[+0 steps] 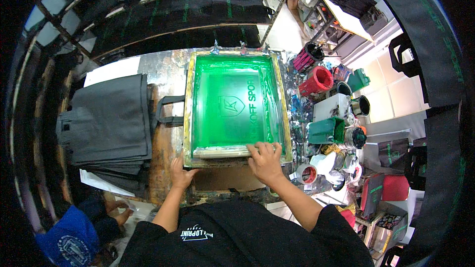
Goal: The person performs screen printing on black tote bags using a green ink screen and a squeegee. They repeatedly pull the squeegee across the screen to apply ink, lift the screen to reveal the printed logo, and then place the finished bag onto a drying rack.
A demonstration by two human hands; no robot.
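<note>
A wooden-framed printing screen (187, 113) with green mesh lies flat on the work table, a shield emblem and lettering showing in its middle. A squeegee (220, 152) with a pale wooden handle rests across the screen's near end. My right hand (266, 160) grips the right end of that squeegee, fingers curled over it. My left hand (181, 174) presses on the near left corner of the frame. Dark bag handles (168, 109) stick out from under the screen's left side.
A stack of dark grey bags (109, 123) lies left of the screen. Ink tubs, a red container (316, 80), a green tub (325, 131) and tape rolls (308, 173) crowd the right side. Another person in a blue cap (69, 240) crouches at lower left. Printed black bags hang behind.
</note>
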